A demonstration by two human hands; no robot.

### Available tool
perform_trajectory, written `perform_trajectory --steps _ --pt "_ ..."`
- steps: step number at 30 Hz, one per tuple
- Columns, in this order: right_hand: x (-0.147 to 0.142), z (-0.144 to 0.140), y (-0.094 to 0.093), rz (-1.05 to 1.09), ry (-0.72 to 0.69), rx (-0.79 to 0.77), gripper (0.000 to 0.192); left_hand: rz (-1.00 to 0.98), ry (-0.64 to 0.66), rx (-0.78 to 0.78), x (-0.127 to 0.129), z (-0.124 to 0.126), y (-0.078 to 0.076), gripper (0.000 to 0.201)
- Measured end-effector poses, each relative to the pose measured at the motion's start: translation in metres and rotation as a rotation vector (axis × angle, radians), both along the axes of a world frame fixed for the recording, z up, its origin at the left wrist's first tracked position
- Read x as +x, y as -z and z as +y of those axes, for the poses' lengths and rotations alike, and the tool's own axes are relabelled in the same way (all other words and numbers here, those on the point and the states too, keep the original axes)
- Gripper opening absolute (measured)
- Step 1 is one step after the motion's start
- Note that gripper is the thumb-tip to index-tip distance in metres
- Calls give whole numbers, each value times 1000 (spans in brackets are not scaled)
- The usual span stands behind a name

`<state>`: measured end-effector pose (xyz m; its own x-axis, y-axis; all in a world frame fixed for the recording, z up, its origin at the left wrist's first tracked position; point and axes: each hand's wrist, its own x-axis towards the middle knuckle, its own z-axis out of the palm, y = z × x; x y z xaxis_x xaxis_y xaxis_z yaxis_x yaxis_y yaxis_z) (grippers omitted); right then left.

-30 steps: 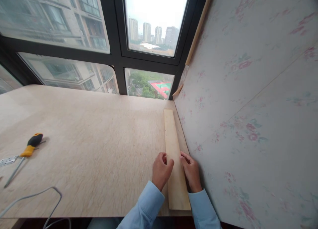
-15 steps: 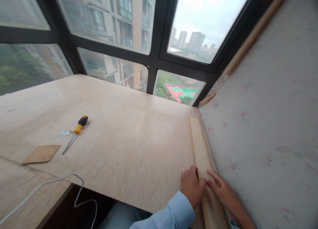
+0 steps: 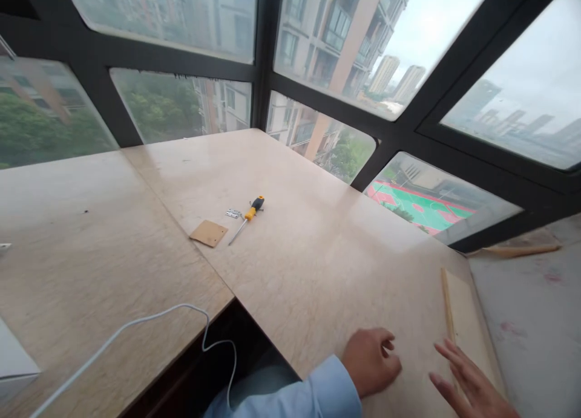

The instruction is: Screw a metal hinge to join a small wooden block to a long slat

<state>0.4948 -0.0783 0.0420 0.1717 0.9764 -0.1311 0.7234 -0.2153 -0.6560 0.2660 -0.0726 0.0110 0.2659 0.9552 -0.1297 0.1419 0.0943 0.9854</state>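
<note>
My left hand is over the worktop, left of the wooden plank. Its fingers are curled into a loose fist, and whatever may be inside is hidden. My right hand is at the plank by the wall, fingers stretched and apart, nothing in them. Whether it touches the wood I cannot tell. Further off on the worktop lies a yellow and black screwdriver. Beside it are a small metal hinge and a thin brown board.
The pale worktop has a seam and a cut-out near my lap. A white cable runs across its front edge. At the lower left stands a white box. Dark window frames border the back, and a papered wall the right.
The view has swung left. My hands have moved apart; the left has come off the plank and sits to its left, while the fingers of my right have spread.
</note>
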Motion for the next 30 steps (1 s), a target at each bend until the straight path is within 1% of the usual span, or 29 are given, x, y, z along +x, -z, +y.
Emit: perform_trajectory --steps 2,3,4,5,6,8,10,11,13,14,15,17,20,22,25,27,30 --pt "-44 18 -2 111 37 57 76 44 -149 29 -52 12 -5 41" --pt "-66 27 -1 186 29 65 77 92 -240 49 -79 16 -8 39" --pt "-88 35 2 255 7 47 77 154 -330 81 -105 20 -10 37" --pt "-109 43 5 315 -53 -7 78 234 -419 114 -131 22 -12 36" --pt "-129 49 9 366 -111 -44 77 310 -474 139 -155 24 -14 34" --pt "-166 60 18 424 -221 -72 70 477 -544 179 -202 26 -17 34" --pt "-198 68 27 459 -323 -86 59 666 -644 211 -245 26 -19 36" --pt "-212 71 31 480 -363 -91 53 752 -704 204 -265 26 -20 38" --pt "-235 77 37 527 -421 -82 47 917 -822 139 -300 25 -21 40" --pt "-244 80 39 547 -436 -83 44 981 -855 103 -314 24 -22 42" --pt "-252 83 41 556 -438 -87 43 1027 -876 72 -326 25 -22 42" --pt "-263 87 43 546 -396 -90 44 1077 -892 37 -341 28 -22 44" --pt "-272 90 45 498 -285 -53 47 1101 -850 29 -349 42 -19 45" --pt "-275 89 47 453 -256 -14 45 1114 -787 48 -349 57 -15 44" --pt "-275 87 53 362 -316 109 40 1135 -708 60 -352 80 -11 38" --pt "-273 86 57 326 -365 194 38 1160 -718 26 -357 92 -11 33" --pt "-271 87 60 322 -382 221 38 1212 -750 -6 -368 105 -11 32"
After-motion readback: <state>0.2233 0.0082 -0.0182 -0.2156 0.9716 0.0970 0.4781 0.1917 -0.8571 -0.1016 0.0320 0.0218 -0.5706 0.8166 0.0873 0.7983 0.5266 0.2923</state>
